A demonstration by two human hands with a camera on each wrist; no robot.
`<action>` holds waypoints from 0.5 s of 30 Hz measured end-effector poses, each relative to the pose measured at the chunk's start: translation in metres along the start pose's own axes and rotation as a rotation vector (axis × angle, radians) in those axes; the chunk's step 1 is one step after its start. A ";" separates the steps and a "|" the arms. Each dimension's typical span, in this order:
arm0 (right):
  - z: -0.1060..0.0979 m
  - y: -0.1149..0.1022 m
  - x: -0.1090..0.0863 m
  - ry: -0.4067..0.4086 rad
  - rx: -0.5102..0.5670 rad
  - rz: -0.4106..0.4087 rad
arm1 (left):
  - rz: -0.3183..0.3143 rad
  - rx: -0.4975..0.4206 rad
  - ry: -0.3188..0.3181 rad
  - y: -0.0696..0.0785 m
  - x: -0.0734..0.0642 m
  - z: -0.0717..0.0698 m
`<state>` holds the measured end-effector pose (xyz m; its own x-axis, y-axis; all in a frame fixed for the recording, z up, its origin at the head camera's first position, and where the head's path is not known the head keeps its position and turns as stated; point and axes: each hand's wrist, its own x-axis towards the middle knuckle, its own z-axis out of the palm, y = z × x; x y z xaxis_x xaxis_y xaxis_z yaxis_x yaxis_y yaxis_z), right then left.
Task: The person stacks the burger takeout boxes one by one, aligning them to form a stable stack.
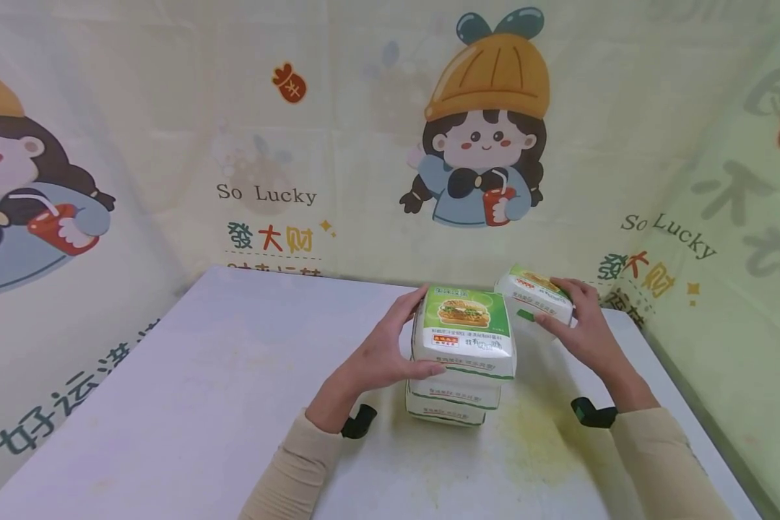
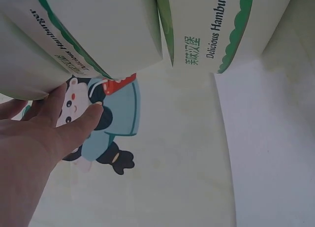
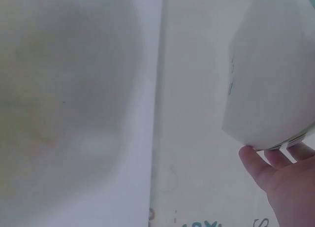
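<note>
My left hand [image 1: 380, 354] grips the top hamburger box [image 1: 469, 318] of a stack, thumb along its front edge and fingers at the far left side. The box is white with a green lid and a burger picture. Two more hamburger boxes [image 1: 451, 404] show beneath it. In the left wrist view, a narrow wedge of green lid shows between the upper box [image 2: 98, 25] and the lower box [image 2: 197, 20]. My right hand [image 1: 585, 325] holds another hamburger box [image 1: 536, 296], tilted, to the stack's right. In the right wrist view, fingertips touch the white box [image 3: 275, 74] along its edge.
The stack stands on a white table [image 1: 169, 404] with a yellowish stain [image 1: 539, 433] at its right. A printed cloth [image 1: 357, 144] with cartoon figures hangs behind and along both sides. Black wrist straps [image 1: 360, 422] show below both hands.
</note>
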<state>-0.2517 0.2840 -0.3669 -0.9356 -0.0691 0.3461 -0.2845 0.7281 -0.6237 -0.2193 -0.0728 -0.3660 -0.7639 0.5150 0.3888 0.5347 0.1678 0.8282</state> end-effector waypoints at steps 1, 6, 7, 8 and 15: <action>-0.002 -0.001 0.000 0.008 0.010 0.000 | -0.003 -0.001 0.000 0.000 0.000 0.000; -0.010 -0.009 0.001 0.050 0.060 -0.022 | 0.010 0.002 0.001 0.000 0.000 -0.001; -0.011 -0.012 0.001 0.057 0.069 -0.026 | 0.013 0.003 -0.001 0.000 0.000 -0.001; -0.013 -0.014 0.001 0.067 0.073 -0.031 | 0.017 0.003 -0.004 0.000 0.000 -0.001; -0.021 -0.032 0.001 0.124 0.099 -0.072 | 0.003 -0.023 -0.016 0.002 -0.001 0.000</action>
<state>-0.2393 0.2753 -0.3319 -0.8806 -0.0296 0.4729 -0.3752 0.6530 -0.6579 -0.2181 -0.0731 -0.3648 -0.7563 0.5286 0.3854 0.5287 0.1469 0.8360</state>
